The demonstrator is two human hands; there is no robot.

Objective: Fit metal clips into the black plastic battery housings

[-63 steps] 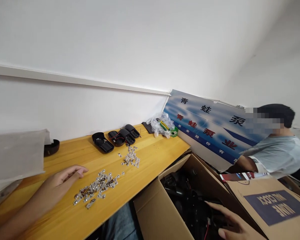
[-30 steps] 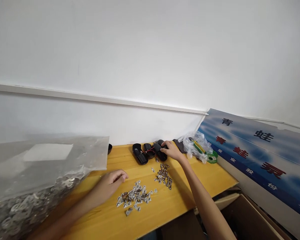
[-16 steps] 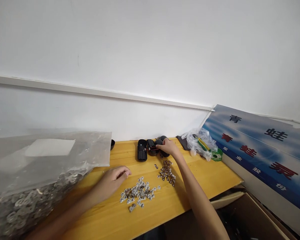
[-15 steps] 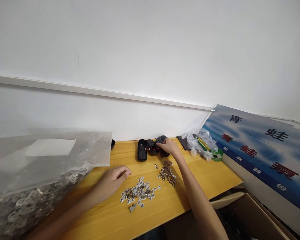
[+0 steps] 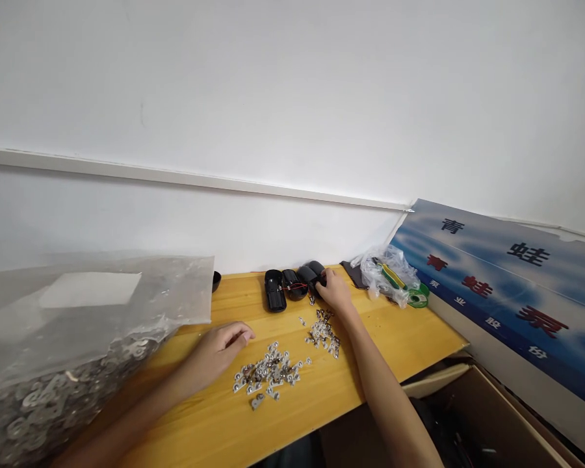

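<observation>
My right hand (image 5: 335, 292) reaches to the back of the wooden table (image 5: 404, 331) and its fingers close on the rightmost of several black plastic housings (image 5: 312, 275) with red wires, lined up by the wall. My left hand (image 5: 220, 347) rests on the tabletop with its fingers loosely curled, holding nothing, just left of a pile of small metal parts (image 5: 268, 376). A second, smaller pile of metal parts (image 5: 323, 331) lies beside my right wrist.
A big clear plastic bag of metal washers (image 5: 73, 351) fills the left. A crumpled plastic bag with a green tape roll (image 5: 394, 281) lies at the back right. A blue sign board (image 5: 507, 292) leans on the wall. An open cardboard box (image 5: 472, 416) stands below the table edge.
My right hand came out of the cardboard box, reached to the black housings and closed on the rightmost one. The camera swung left. My left hand stayed by the metal parts.
</observation>
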